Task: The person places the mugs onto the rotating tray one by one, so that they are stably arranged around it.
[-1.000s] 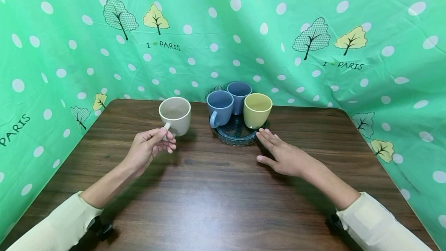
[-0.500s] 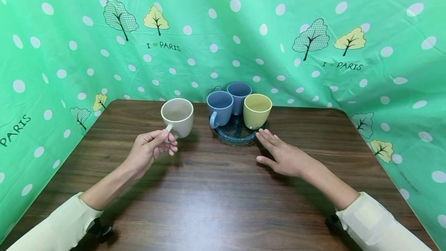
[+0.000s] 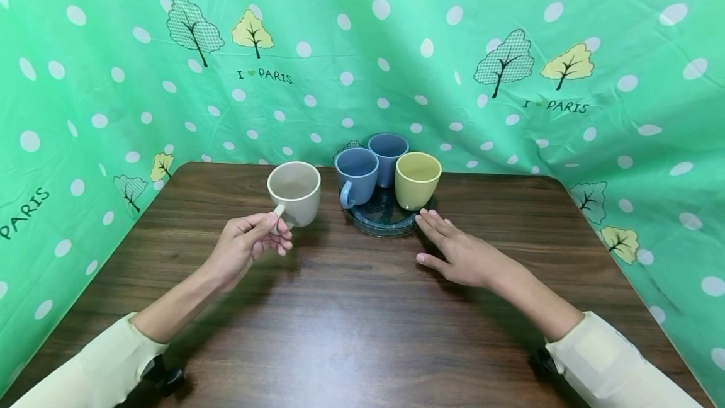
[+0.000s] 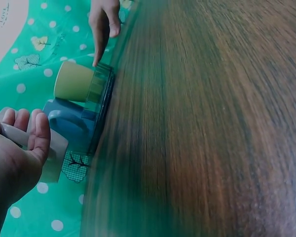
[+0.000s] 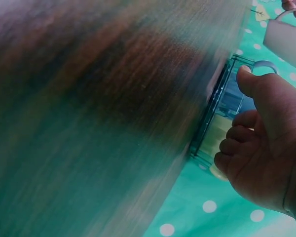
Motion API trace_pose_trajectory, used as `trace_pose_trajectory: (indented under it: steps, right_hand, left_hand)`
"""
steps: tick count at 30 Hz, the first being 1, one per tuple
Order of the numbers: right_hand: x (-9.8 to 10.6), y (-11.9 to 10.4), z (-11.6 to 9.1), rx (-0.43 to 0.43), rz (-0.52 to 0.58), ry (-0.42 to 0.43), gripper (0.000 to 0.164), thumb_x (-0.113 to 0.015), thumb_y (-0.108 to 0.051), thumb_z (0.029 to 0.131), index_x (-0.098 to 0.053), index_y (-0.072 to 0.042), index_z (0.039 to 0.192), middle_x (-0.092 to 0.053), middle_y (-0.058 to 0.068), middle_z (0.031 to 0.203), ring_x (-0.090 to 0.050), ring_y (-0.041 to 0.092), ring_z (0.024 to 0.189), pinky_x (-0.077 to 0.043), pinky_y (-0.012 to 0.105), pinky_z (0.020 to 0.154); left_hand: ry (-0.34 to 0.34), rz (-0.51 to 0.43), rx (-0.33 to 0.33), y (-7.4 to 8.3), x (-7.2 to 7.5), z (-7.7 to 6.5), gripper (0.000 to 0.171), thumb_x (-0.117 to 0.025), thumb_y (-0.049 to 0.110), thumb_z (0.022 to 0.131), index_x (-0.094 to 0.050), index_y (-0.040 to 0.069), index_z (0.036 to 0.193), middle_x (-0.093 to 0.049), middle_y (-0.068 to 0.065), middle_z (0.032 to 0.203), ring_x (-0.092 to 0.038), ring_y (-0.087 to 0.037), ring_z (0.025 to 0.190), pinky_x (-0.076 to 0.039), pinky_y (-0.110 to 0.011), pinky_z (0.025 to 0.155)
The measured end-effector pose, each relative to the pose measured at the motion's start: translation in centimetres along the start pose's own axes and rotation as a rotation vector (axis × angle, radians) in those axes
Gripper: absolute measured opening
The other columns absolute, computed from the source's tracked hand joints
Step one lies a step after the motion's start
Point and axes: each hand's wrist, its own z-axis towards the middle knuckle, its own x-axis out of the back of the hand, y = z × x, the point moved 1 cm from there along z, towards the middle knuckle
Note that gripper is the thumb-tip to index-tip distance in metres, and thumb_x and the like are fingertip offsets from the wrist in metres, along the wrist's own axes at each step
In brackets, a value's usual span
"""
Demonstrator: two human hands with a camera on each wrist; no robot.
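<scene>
My left hand [image 3: 243, 247] pinches the handle of a cream mug [image 3: 294, 195], held upright above the table, left of a round dark glass dish [image 3: 385, 226]. Two blue mugs [image 3: 357, 172] and a yellow cup [image 3: 418, 181] stand in that dish; the yellow one's handle does not show in the head view. With fingers extended, my right hand [image 3: 461, 257] touches or nearly touches the dish's right front rim. In the left wrist view the cream mug [image 4: 54, 157] appears raised off the wood. Fingers of my right hand [image 5: 266, 133] partly cover the dish in the right wrist view.
A dark wooden table [image 3: 351, 320] spreads out in front of me. Right behind its far edge hangs a green dotted cloth [image 3: 362, 49] with printed trees. Dark devices [image 3: 164, 375] are strapped under both sleeves.
The left hand has carried the cream mug a little to the right and nearer, toward the dish. My right hand and the cups in the dish have stayed in place.
</scene>
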Motion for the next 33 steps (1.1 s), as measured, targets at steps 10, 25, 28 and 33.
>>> trace_pose_trajectory:
  steps: [10,25,28,33]
  right_hand:
    - [-0.1,0.0,0.0,-0.007,0.002,0.001,0.081,-0.061,-0.045,0.117,-0.028,-0.003,0.178,-0.022,0.024,0.187,-0.024,0.046,0.174,-0.029,0.066,0.139]
    - [0.0,-0.2,0.0,-0.006,0.006,0.002,0.080,-0.060,-0.046,0.118,-0.029,-0.003,0.178,-0.023,0.025,0.187,-0.025,0.047,0.174,-0.030,0.067,0.138]
    - [0.0,-0.2,-0.1,-0.008,0.008,0.002,0.080,-0.060,-0.046,0.118,-0.029,-0.003,0.178,-0.023,0.024,0.187,-0.024,0.046,0.174,-0.029,0.066,0.139]
    - [0.0,-0.1,-0.2,-0.011,0.011,0.001,0.081,-0.061,-0.045,0.117,-0.028,-0.003,0.178,-0.022,0.024,0.187,-0.023,0.046,0.174,-0.029,0.066,0.139]
  left_hand:
    - [-0.025,-0.008,-0.001,0.2,-0.6,-0.1,0.033,-0.051,0.014,0.121,-0.077,0.006,0.102,-0.081,-0.002,0.096,-0.079,-0.012,0.087,-0.069,-0.028,0.077]
    - [-0.086,-0.027,-0.007,0.2,-1.4,-0.1,0.033,-0.050,0.012,0.121,-0.078,0.008,0.104,-0.081,-0.002,0.098,-0.079,-0.014,0.086,-0.069,-0.028,0.078]
    - [-0.098,-0.023,-0.008,0.3,-1.5,-0.1,0.033,-0.050,0.012,0.121,-0.078,0.009,0.104,-0.081,-0.002,0.099,-0.079,-0.014,0.086,-0.068,-0.028,0.078]
    - [-0.117,-0.024,-0.010,0.4,-1.6,-0.1,0.034,-0.049,0.012,0.122,-0.078,0.010,0.105,-0.081,-0.003,0.099,-0.079,-0.013,0.086,-0.068,-0.027,0.077]
